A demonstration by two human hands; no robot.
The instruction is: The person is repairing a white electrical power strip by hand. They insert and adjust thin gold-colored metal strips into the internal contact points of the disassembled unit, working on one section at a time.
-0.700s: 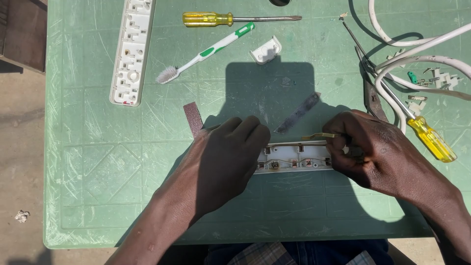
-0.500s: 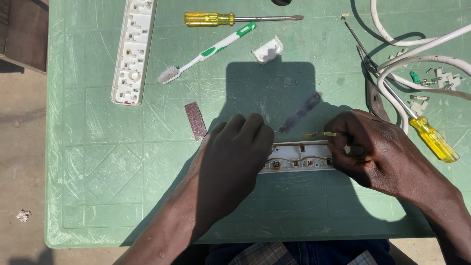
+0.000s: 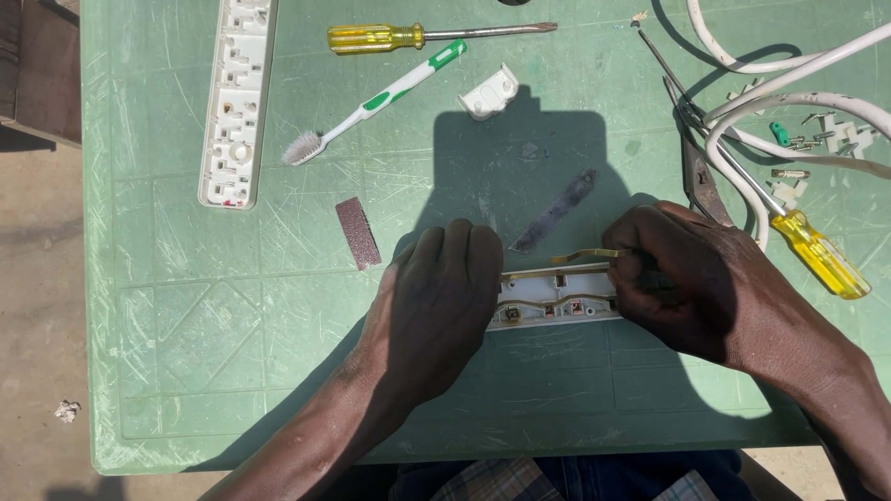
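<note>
An opened white power-strip base (image 3: 555, 297) with brass contact strips lies on the green plastic table (image 3: 186, 353). My left hand (image 3: 436, 306) presses down on its left end, fingers curled over it. My right hand (image 3: 677, 278) grips the right end and pinches a thin brass strip (image 3: 585, 254) that sticks out leftward above the base.
The white power-strip cover (image 3: 237, 97) lies at the far left. A toothbrush (image 3: 371, 102), a yellow-handled screwdriver (image 3: 418, 36), a white end cap (image 3: 489, 93), a sandpaper piece (image 3: 357, 232) and a dark flat strip (image 3: 554, 211) lie around. White cables (image 3: 789, 74), pliers (image 3: 696, 176), a second screwdriver (image 3: 817, 255) and small screws sit at right.
My left hand has slid slightly along the base. The brass strip in my right hand has lifted a little above the base.
</note>
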